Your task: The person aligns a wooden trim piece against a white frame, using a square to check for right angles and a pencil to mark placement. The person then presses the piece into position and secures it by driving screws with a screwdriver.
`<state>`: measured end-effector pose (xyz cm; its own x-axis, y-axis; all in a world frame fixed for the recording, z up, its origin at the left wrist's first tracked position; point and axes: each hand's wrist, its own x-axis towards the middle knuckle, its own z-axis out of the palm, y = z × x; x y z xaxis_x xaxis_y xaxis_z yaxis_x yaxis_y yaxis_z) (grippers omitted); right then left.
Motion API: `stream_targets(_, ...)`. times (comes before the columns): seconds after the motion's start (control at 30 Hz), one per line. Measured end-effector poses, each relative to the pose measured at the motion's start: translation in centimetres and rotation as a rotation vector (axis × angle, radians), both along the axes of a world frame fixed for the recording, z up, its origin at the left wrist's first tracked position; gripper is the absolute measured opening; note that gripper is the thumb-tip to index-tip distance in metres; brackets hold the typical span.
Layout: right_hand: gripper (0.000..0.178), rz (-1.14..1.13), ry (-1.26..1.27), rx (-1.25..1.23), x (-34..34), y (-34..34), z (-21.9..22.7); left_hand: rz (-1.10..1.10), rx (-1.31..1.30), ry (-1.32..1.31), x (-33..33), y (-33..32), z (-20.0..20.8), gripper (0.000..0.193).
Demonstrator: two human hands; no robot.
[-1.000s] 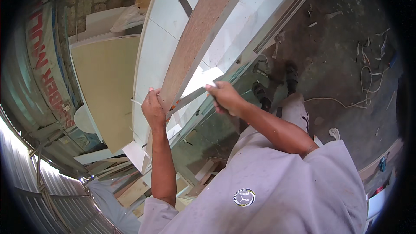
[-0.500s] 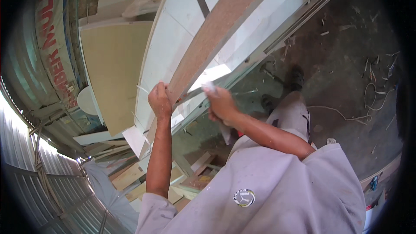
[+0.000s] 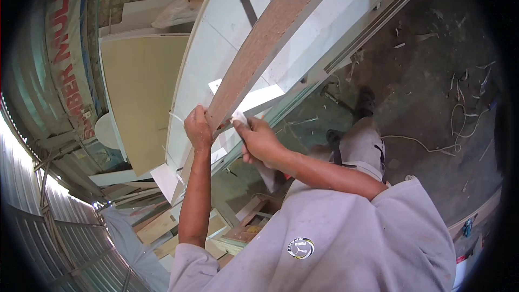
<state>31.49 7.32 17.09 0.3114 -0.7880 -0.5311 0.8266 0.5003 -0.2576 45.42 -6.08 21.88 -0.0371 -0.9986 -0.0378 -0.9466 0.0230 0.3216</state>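
Left hand [image 3: 197,128] closed around the near end of a long brown particleboard strip [image 3: 270,38], fingers wrapped over its left edge. Right hand [image 3: 259,140] closed too, pinching a small white scrap [image 3: 239,117] against the same end of the strip, just right of the left hand, the two hands nearly touching. Cannot tell whether the scrap is tape, edging or paper.

Strip running up and away from both hands, tilted to the right, lying across a large white panel [image 3: 216,48] beneath and beyond the hands. Dark narrow bar [image 3: 244,0] lying on that panel, well above the left hand. Metal rail [image 3: 373,27] along the panel's right side, above and right of the right hand.

Left of the left hand, a pale yellow board [image 3: 143,97] standing on edge, with corrugated metal sheeting [image 3: 32,227] farther left. Below the hands, offcuts of wood [image 3: 243,227] in a loose pile. Right of the right hand, a dirty concrete floor [image 3: 432,75] with scattered shavings and thin curled strips [image 3: 459,124].
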Motion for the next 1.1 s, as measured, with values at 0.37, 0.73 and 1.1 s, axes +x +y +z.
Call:
stream_targets(0.37,0.027,-0.24,1.413,-0.345,3.9,2.3,-10.8,0.003,0.073,0.054,-0.1,0.0,0.1,0.048)
stream_targets(0.73,0.044,0.017,1.571,-0.229,3.6,1.9,-19.1,-0.031,0.09,0.072,0.2,-0.3,-0.1,0.047)
stream_targets(1.1,0.042,0.111,1.617,-0.195,3.3,1.6,-21.1,0.005,0.126,0.117,0.8,-0.7,-0.3,0.048)
